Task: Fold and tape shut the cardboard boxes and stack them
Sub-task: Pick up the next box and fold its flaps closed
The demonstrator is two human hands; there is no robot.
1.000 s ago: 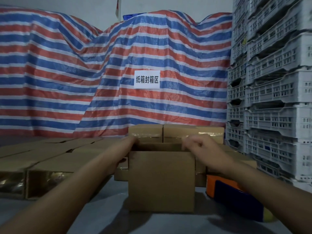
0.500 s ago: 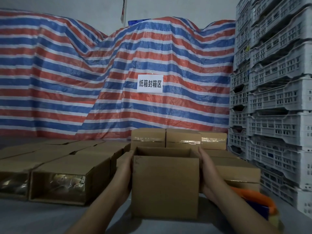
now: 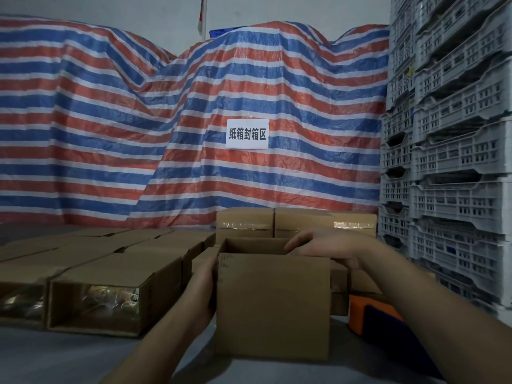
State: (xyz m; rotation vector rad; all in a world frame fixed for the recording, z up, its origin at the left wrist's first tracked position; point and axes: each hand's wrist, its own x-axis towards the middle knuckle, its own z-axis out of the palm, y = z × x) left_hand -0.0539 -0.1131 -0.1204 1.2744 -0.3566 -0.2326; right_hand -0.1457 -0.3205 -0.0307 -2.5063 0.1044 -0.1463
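Left grip (image 3: pixel 203 286) steadies open-topped brown box (image 3: pixel 273 306).

Backdrop: a red, white and blue striped tarpaulin (image 3: pixel 138 128) drapes over bulky shapes across the whole back.
Sign: a white paper sign (image 3: pixel 247 134) with black Chinese characters is fixed to the tarpaulin, right of centre.
Right side: grey slotted plastic crates (image 3: pixel 454 151) stand stacked in tall columns.
Wall: a pale wall (image 3: pixel 110 9) shows above the tarpaulin.
Surface: a grey tabletop (image 3: pixel 55 356) fills the foreground.
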